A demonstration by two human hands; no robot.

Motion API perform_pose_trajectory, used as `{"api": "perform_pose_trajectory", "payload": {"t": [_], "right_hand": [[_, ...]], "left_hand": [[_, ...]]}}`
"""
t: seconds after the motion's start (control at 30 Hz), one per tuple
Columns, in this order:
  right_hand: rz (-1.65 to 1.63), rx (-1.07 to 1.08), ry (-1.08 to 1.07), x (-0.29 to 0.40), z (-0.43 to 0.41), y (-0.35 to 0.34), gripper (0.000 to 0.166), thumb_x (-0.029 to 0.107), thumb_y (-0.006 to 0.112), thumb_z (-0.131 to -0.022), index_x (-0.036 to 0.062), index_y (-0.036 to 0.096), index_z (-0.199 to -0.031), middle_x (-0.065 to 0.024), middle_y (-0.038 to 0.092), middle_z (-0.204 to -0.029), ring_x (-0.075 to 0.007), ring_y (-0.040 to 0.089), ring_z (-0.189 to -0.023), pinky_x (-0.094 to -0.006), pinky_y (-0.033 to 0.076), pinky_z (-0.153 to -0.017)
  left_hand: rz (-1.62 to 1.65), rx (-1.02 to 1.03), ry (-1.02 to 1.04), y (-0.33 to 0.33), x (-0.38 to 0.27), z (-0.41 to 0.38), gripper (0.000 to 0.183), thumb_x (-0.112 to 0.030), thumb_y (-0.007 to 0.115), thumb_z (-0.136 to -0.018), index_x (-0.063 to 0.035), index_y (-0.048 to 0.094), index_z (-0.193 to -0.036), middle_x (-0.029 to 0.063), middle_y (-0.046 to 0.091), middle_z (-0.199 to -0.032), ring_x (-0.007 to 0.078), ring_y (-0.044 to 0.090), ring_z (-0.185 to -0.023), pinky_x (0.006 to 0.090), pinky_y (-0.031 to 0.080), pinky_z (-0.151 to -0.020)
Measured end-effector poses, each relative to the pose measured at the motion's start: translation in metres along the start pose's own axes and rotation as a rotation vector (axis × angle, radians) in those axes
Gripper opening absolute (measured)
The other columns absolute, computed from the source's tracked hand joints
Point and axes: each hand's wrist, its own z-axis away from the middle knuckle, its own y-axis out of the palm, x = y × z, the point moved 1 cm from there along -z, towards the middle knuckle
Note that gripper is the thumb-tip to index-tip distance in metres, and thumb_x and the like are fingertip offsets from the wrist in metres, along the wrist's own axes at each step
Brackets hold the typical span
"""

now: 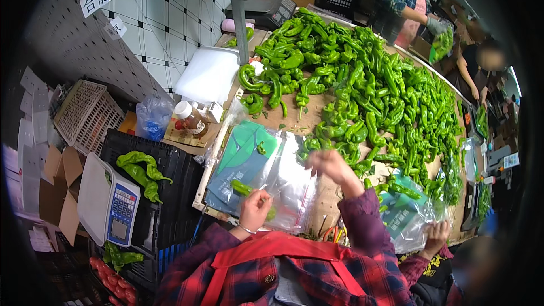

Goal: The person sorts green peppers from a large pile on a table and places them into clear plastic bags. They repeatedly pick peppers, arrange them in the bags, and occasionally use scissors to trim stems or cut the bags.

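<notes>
My left hand (256, 210), with a bracelet at the wrist, is over the near edge of clear plastic bags (289, 178). Its thumb and fingertips are close together; whether they pinch the film cannot be told. A green pepper (241, 188) lies just beside its knuckles. Blurred and with bent fingers, my right hand (333, 168) is above the right side of the bags, near the edge of a large heap of green peppers (382, 89); I cannot tell if it holds anything. Green printed bags (242, 148) lie under and beside the clear ones, a small pepper piece (261, 148) on them.
At left are a digital scale (110, 199) on a black crate (170, 178), and a jar (191, 119) with a white lid. A metal post (240, 29) rises behind. A co-worker's hand (435, 236) touches a bag at right; other people stand across the heap.
</notes>
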Motion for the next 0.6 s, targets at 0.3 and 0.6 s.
{"api": "perform_pose_trajectory", "payload": {"t": [0.3, 0.6], "right_hand": [[0.047, -0.592, 0.017, -0.082, -0.286, -0.019, 0.051, 0.037, 0.066, -0.080, -0.0062, 0.063, -0.108, -0.0202, 0.069, -0.086, -0.0324, 0.068, -0.085, -0.0386, 0.053, -0.075], [0.461, -0.502, 0.078, -0.075, -0.264, -0.001, 0.062, 0.040, 0.071, -0.071, -0.0078, 0.055, -0.106, -0.0308, 0.063, -0.104, -0.0421, 0.061, -0.101, -0.0443, 0.049, -0.088]], "left_hand": [[0.408, 0.151, -0.467, -0.004, 0.006, -0.006, 0.011, 0.003, 0.054, -0.088, -0.0004, 0.047, -0.096, 0.0090, 0.064, -0.079, 0.0141, 0.064, -0.058, 0.0250, 0.049, -0.048], [-0.055, 0.144, -0.183, -0.004, -0.010, -0.001, 0.040, -0.011, 0.067, -0.084, -0.0053, 0.054, -0.121, 0.0054, 0.056, -0.073, 0.0133, 0.054, -0.062, 0.0280, 0.046, -0.058]]}}
